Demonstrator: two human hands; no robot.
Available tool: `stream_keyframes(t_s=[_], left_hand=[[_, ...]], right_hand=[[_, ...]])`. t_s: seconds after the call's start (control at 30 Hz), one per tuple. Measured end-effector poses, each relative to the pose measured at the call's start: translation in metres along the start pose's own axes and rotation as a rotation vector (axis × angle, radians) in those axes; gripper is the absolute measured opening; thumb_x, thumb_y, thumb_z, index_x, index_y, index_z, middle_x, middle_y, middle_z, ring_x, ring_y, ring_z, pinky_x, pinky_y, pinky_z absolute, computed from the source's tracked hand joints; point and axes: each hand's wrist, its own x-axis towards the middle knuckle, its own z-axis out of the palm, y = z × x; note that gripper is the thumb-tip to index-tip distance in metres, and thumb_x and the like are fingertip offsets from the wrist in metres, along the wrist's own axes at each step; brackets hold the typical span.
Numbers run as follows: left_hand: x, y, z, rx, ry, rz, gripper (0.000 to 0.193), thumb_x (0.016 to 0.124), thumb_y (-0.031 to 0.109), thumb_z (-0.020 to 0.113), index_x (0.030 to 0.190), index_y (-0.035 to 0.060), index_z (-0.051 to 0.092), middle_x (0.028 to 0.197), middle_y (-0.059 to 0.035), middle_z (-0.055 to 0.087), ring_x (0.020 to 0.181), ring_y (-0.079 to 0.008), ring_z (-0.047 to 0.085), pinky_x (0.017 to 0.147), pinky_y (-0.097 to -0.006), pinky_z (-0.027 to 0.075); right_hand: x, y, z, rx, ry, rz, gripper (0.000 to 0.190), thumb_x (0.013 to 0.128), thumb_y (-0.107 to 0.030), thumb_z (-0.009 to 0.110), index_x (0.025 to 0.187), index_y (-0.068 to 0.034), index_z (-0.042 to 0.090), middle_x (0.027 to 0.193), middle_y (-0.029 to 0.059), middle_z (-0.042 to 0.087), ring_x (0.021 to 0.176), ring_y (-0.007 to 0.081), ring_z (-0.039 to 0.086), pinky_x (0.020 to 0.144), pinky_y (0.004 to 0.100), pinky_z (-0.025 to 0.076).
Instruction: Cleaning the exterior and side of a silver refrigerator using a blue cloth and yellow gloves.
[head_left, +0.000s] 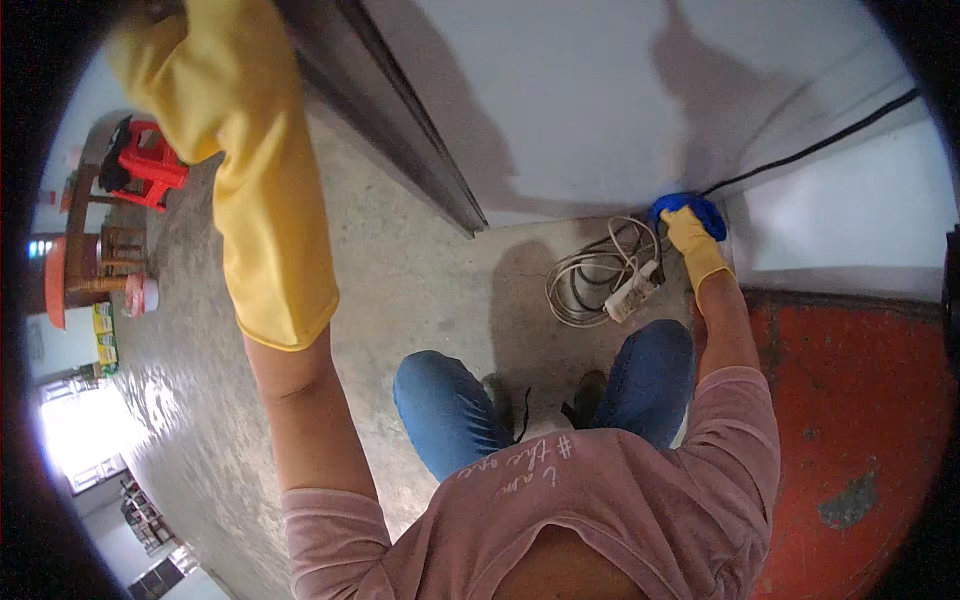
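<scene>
My right hand (688, 231), in a yellow rubber glove, grips a bunched blue cloth (711, 216) low in the corner where the white walls meet the floor. A black cable (814, 154) runs along the wall down to the cloth. Just left of that hand, a white power strip (632, 291) lies on the floor beside a loose coil of white and dark cords (570, 281). My left arm reaches up to the upper left in a long yellow glove; the left hand (150, 45) is blurred and partly cut off by the picture's edge, so its fingers cannot be made out.
A dark metal door frame (405, 127) rises near the left arm. Red-painted floor (847, 390) adjoins the grey concrete (390, 277) on the right. Far left are a red plastic stool (154, 165), a wooden table (75, 240) and a bucket (142, 294).
</scene>
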Motion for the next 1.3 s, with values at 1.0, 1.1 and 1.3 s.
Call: stream_keyframes(t_s=[1.0, 1.1, 1.3], left_hand=[[0.014, -0.015, 0.001, 0.105, -0.005, 0.143, 0.042, 0.084, 0.027, 0.082, 0.106, 0.0023, 0.057, 0.092, -0.0166, 0.07, 0.074, -0.0277, 0.072, 0.063, -0.0399, 0.065], [0.012, -0.014, -0.002, 0.152, 0.005, 0.145, 0.043, 0.083, 0.027, 0.083, 0.106, 0.0027, 0.057, 0.092, -0.0157, 0.07, 0.074, -0.027, 0.072, 0.063, -0.0393, 0.064], [-0.002, 0.009, 0.004, -0.051, 0.05, 0.03, 0.047, 0.08, 0.03, 0.086, 0.106, 0.0008, 0.059, 0.087, -0.0138, 0.071, 0.069, -0.0246, 0.069, 0.062, -0.0358, 0.063]], right_hand=[[-0.19, -0.119, -0.072, 2.404, -0.38, -0.685, 0.083, 0.095, -0.057, 0.059, 0.155, -0.004, 0.038, 0.155, 0.0216, 0.046, 0.14, 0.0398, 0.049, 0.118, 0.0573, 0.037], [-0.189, -0.134, -0.059, 2.415, -0.327, -0.75, 0.079, 0.097, -0.058, 0.055, 0.153, -0.004, 0.041, 0.152, 0.0193, 0.049, 0.137, 0.038, 0.051, 0.118, 0.0562, 0.037], [-0.203, -0.16, -0.033, 2.354, -0.223, -0.621, 0.059, 0.101, -0.045, 0.056, 0.144, -0.006, 0.049, 0.14, 0.0155, 0.059, 0.129, 0.0338, 0.057, 0.112, 0.0535, 0.043]])
